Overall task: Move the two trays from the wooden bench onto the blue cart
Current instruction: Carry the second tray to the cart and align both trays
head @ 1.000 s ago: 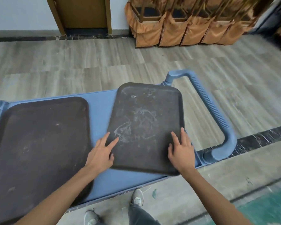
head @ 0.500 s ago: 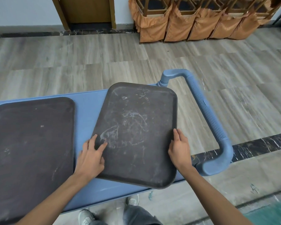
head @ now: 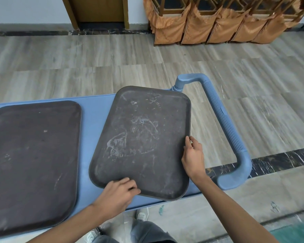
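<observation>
— Trays first: where do the two lie in the head view?

— Both lie flat on the blue cart [head: 95, 109]. The left tray [head: 32, 155] sits square on the deck and runs out of the picture at the left and lower edges. The right tray [head: 142, 137] is skewed, its far end turned toward the cart handle [head: 223, 123], and its near right corner hangs just over the cart's near edge.

— And the fingers?

— The left hand [head: 116, 193] rests on the near left corner of the right tray, fingers curled loosely, tips pressed on the rim and inner surface. Whether the thumb hooks under the rim cannot be told, and the fingertips are blurred. The right hand [head: 193, 155] stands against the tray's right rim, fingers nearly straight and close together, the thumb tip on top of the rim. Neither hand closes around the tray.

— Arm pose?

— Both forearms come up from the bottom edge, bare, angled inward toward the right tray. The right wrist lies over the cart's near right corner.

— Anything hidden or cut off?

— The left end of the cart is mostly out of frame. Below, grey trousers and pale shoes [head: 142, 215] show between the arms. Orange-covered chairs [head: 218, 27] are cropped at the top, beside a wooden door [head: 98, 9].
</observation>
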A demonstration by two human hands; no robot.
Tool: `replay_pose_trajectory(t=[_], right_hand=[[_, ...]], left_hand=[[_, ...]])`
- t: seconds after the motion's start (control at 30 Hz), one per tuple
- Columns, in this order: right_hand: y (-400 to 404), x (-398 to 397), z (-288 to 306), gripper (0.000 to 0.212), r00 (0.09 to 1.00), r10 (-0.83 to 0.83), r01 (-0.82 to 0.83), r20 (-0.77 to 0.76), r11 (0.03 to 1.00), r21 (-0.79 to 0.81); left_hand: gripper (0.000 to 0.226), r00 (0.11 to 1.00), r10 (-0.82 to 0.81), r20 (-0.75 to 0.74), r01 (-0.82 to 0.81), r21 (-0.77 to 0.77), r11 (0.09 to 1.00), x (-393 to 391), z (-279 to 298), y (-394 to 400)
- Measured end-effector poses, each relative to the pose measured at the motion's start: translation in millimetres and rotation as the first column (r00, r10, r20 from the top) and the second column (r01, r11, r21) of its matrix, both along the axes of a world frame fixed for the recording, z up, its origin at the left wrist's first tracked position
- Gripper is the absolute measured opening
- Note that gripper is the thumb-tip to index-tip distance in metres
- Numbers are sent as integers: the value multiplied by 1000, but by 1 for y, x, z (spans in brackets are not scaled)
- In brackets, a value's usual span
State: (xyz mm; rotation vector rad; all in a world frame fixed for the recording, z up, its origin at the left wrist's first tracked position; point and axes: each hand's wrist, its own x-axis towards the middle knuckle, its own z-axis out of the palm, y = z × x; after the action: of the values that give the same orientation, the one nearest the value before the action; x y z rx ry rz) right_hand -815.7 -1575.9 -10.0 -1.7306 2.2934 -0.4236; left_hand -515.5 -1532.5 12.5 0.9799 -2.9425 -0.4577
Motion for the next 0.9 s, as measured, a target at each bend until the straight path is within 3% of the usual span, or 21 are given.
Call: replay_pose_trajectory(t=[0.13, 0.27, 0.43, 0.53, 0.9], right_hand=[[0, 2, -3, 66, 1000, 20, -19, 16, 1000, -21], [-7, 4, -3, 66, 997, 52, -51, 57, 998, -31], [-12, 9, 0, 63, 983, 176, -173, 51, 983, -56], [-18, 21, 6, 65, 950, 312, -308, 17, 945, -110], [-13, 30, 2, 51, 985, 171, -172, -20, 983, -70]], left_hand=[[29, 999, -39, 3, 39, -123, 992, 0, 1, 0], [12, 997, -33, -72, 20, -168, 985, 0, 4, 4], [26, 998, -8, -58, 0, -137, 991, -2, 7, 19], [23, 996, 26, -88, -38, -136, 990, -1, 9, 23], [43, 994, 110, -7, -110, -48, 993, 0, -2, 33]])
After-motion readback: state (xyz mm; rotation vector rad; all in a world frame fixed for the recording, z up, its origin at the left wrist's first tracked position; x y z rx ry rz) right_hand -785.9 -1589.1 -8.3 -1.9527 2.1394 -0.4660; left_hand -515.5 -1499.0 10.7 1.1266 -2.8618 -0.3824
